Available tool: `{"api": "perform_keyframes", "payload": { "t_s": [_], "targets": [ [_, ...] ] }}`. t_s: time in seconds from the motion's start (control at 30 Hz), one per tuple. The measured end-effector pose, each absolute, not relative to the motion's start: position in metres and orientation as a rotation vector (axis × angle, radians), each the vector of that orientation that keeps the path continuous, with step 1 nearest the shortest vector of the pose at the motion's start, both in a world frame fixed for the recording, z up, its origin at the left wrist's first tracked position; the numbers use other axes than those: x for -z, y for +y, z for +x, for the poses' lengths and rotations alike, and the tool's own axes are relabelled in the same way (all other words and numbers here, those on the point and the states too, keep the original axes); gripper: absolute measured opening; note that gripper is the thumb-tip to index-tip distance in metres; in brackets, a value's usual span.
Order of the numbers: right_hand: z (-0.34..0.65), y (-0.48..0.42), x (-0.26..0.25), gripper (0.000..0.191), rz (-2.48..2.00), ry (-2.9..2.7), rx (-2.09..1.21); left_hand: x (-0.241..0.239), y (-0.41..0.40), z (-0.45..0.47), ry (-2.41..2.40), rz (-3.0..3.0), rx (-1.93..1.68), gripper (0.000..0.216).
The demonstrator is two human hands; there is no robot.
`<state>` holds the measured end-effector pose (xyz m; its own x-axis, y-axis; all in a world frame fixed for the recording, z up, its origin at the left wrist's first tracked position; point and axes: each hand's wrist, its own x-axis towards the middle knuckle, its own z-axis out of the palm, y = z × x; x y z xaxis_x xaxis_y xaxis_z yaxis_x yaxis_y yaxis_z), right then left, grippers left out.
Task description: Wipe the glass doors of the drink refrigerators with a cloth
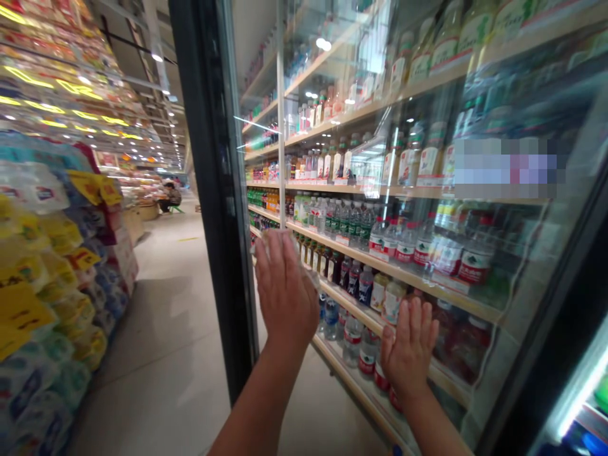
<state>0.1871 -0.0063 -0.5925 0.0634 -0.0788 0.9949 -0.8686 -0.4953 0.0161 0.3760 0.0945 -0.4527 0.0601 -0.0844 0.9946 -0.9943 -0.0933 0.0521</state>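
My left hand [286, 292] presses flat against the glass door [479, 278] of a drinks cooler. A pale cloth [268, 239] shows past its fingertips and at its right edge, pinned between palm and glass. Lower and further right, my right hand [409, 352] lies flat on the same glass with its fingers stretched out and nothing in it. Behind the glass, wooden shelves [403, 271] carry rows of bottles: water with red labels, dark soft drinks and juices.
The door's black frame [216, 190] stands upright just left of my left hand. On the far left a display of packaged goods with yellow price tags [52, 266] lines a pale floor aisle [166, 329]. A person sits far down the aisle [170, 196].
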Motion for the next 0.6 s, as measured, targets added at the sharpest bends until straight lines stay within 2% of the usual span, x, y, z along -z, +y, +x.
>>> {"api": "perform_keyframes", "payload": {
  "t_s": [0.23,0.47,0.6],
  "targets": [
    [0.182,-0.011,0.594,0.067,1.674,-0.939,-1.484,0.529,0.076,0.325,-1.812,1.078,-1.328,0.055],
    [0.184,-0.009,0.592,0.069,1.661,-0.952,-1.492,0.517,0.106,0.39,-1.201,1.432,-1.24,0.071],
    [0.187,-0.004,0.59,0.069,1.675,-0.968,-1.508,0.574,0.104,0.372,-1.314,1.414,-1.225,0.071]
  ]
}}
